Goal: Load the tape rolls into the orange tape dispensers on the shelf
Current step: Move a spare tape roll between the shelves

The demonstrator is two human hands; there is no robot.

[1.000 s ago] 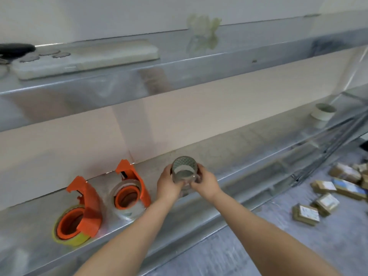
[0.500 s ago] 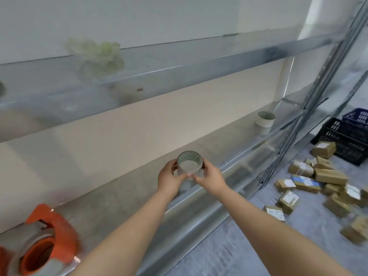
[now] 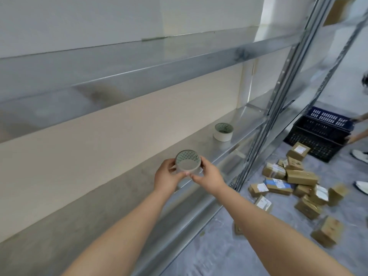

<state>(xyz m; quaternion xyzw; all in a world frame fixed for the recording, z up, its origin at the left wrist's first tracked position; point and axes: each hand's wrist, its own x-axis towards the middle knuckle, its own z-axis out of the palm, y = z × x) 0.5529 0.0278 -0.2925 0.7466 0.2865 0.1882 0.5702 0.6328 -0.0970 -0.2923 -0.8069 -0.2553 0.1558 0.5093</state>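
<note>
I hold a clear tape roll (image 3: 187,163) with a green-patterned core between both hands, just above the metal shelf (image 3: 111,198). My left hand (image 3: 166,177) grips its left side and my right hand (image 3: 209,177) its right side. A second, white tape roll (image 3: 223,132) lies flat on the same shelf, farther right near the upright. No orange dispenser is in view now.
An upper shelf (image 3: 139,68) runs overhead. Steel uprights (image 3: 274,100) stand at the right. Several cardboard parcels (image 3: 298,182) lie on the floor beside dark crates (image 3: 320,134). Another person's hands and white shoes (image 3: 359,156) show at the far right edge.
My view has swung to the right along the shelf; the orange dispensers have slid out of sight on the left. Both hands still hold the clear roll, and the white roll is closer.
</note>
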